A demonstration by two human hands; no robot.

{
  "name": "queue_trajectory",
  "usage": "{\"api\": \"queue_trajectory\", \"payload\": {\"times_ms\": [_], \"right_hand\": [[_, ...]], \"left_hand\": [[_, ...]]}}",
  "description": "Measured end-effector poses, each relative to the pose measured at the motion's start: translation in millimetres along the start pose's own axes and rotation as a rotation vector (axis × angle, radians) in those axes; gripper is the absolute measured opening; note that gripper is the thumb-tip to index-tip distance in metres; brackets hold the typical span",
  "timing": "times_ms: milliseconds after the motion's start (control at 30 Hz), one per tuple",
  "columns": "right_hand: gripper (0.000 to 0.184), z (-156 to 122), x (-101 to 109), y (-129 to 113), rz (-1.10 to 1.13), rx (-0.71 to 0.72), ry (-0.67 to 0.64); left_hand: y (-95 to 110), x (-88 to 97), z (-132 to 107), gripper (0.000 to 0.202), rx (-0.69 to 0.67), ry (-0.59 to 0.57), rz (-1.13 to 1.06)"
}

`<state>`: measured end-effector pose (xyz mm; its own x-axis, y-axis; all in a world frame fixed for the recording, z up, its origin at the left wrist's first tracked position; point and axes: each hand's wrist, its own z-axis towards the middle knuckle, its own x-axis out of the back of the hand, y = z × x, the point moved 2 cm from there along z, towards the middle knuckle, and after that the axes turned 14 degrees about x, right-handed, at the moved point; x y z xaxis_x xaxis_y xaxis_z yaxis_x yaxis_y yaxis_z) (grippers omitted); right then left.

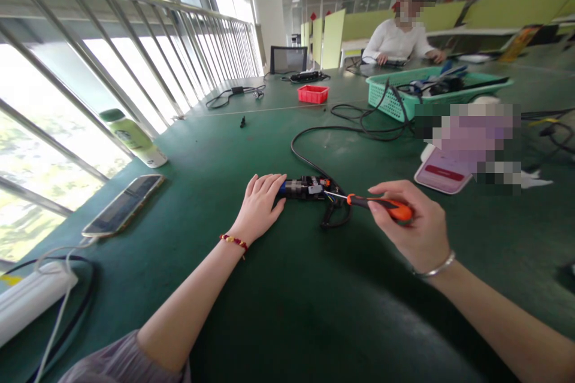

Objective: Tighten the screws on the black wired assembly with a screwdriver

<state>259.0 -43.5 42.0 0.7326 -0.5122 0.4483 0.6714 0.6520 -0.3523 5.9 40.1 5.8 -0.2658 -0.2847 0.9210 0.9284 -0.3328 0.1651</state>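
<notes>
A small black device (pixel 306 187) with a blue end and a black cable lies on the green table (pixel 287 311) in front of me. My left hand (pixel 259 206) rests over its left end, fingers curled down on it and holding it still. My right hand (pixel 413 224) is closed round the orange handle of a screwdriver (pixel 381 205). The screwdriver's metal tip points left and touches the right part of the device.
A phone (pixel 123 205) on a white cable and a green bottle (pixel 133 137) lie at the left by the window railing. A power strip (pixel 31 296) sits at the near left. Further back are a red tray (pixel 313 94), a teal basket (pixel 404 93), cables, and a seated person (pixel 399 42).
</notes>
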Motion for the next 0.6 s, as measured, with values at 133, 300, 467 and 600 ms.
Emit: {"api": "queue_trajectory", "payload": {"times_ms": [133,300,467,600], "right_hand": [[0.032,-1.0,-0.4,2.9,0.076,0.047,0.080],[0.021,0.4,-0.5,1.0,0.038,0.023,0.033],[0.018,0.5,-0.6,-0.2,0.012,-0.006,0.009],[0.033,-0.7,-1.1,4.0,0.077,0.040,0.098]], "left_hand": [[-0.4,0.2,-0.5,0.046,-0.001,0.004,-0.002],[-0.4,-0.1,-0.2,0.046,-0.005,0.009,-0.010],[-0.5,0.1,0.3,0.045,-0.003,0.008,-0.006],[-0.6,0.2,0.0,0.046,-0.001,0.007,-0.005]]}}
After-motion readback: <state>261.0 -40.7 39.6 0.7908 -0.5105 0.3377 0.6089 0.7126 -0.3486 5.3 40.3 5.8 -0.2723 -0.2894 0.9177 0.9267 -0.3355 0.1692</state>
